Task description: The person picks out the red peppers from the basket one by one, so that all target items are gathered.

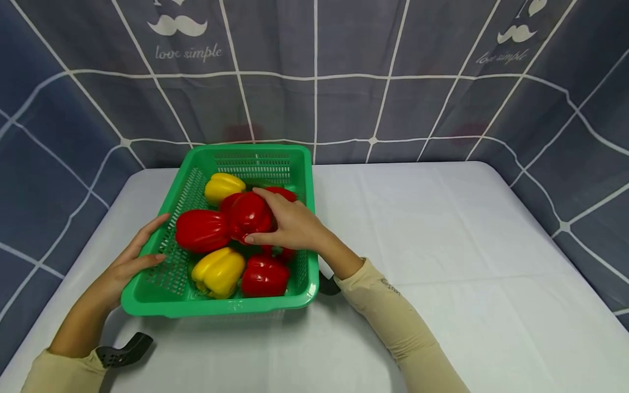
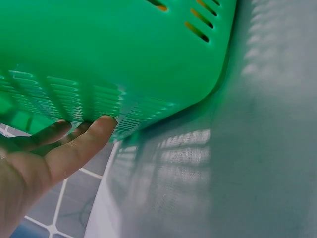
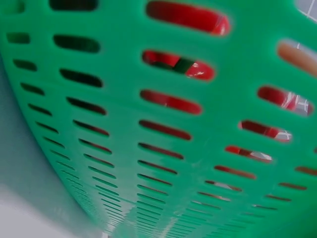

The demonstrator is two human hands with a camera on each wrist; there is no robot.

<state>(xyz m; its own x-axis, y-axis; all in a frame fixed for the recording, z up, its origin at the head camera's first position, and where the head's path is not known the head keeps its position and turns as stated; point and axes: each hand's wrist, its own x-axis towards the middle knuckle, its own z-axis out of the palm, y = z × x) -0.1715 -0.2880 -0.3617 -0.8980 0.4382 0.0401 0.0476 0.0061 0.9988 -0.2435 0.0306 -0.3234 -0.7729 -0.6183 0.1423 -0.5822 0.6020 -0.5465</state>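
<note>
Over white cloth (image 1: 457, 245), left hand (image 1: 119, 273) pinches basket rim (image 1: 221, 309), right hand (image 1: 294, 225) grips red pepper (image 1: 248, 213).

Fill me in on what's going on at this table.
A person's left hand holds the left rim of a green basket, while their right hand grips a red pepper inside it. Two yellow peppers and other red peppers lie around that one in the basket, which stands on a white-covered table.
</note>
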